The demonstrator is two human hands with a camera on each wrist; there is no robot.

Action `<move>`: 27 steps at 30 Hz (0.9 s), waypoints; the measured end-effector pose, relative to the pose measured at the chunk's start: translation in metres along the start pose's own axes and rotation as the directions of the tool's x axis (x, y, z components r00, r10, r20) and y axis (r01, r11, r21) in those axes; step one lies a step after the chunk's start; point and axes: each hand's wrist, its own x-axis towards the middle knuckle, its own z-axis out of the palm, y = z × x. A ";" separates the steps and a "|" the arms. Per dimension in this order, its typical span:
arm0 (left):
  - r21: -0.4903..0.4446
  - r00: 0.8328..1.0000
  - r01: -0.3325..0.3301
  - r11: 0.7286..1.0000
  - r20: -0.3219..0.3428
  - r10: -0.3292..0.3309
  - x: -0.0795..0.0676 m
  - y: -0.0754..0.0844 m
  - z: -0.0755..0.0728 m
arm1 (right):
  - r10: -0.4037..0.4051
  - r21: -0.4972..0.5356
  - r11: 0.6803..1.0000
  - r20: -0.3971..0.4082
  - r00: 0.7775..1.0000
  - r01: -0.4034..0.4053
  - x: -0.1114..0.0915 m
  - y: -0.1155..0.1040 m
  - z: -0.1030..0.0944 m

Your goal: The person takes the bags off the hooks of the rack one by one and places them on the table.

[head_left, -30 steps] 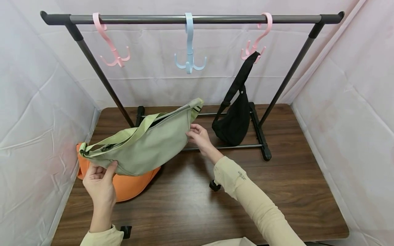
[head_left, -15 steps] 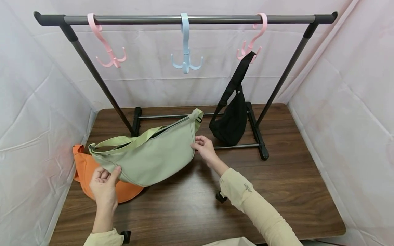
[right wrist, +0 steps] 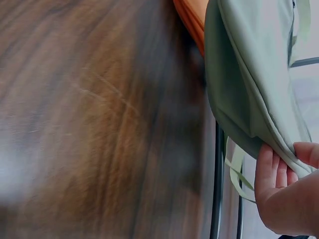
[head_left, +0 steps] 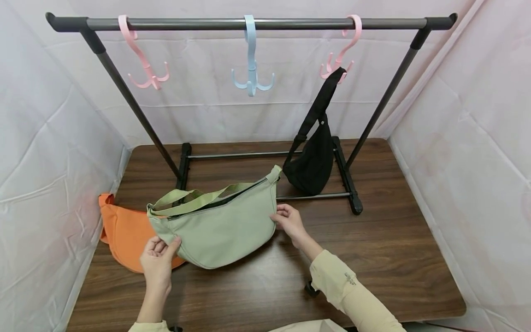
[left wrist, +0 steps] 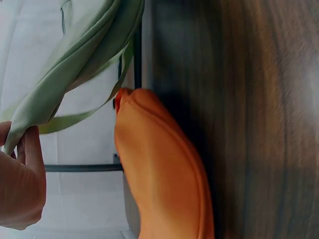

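A sage-green shoulder bag is held up between both hands, its zip edge on top and its lighter green strap looped loosely along it. My left hand pinches the bag's left end between thumb and fingers. On the other side, my right hand pinches the right edge, with the seam between thumb and fingertips in the right wrist view. Beneath and left of the green bag an orange bag lies on the table, partly covered by it in the head view.
A dark metal rack spans the table. From its bar hang a left pink hook, a blue hook and a right pink hook. A black bag hangs by its strap from the right hook.
Both hands have brought the green bag down and to the right, towards me. More of the orange bag's left part shows now. The black bag stays on its hook.
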 end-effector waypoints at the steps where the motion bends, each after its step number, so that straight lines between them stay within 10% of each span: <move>1: 0.015 1.000 0.003 1.000 0.008 -0.003 -0.001 -0.002 0.001 | -0.001 0.000 1.000 -0.002 1.000 0.001 -0.003 0.001 -0.003; 16: 0.168 0.985 0.094 0.981 0.131 -0.116 -0.007 -0.026 0.026 | 0.052 0.027 0.998 -0.085 0.995 -0.050 -0.030 0.021 -0.054; 27: 0.277 0.955 0.157 0.948 0.202 -0.217 0.018 -0.053 0.060 | 0.108 0.059 0.993 -0.168 0.980 -0.099 -0.025 0.029 -0.082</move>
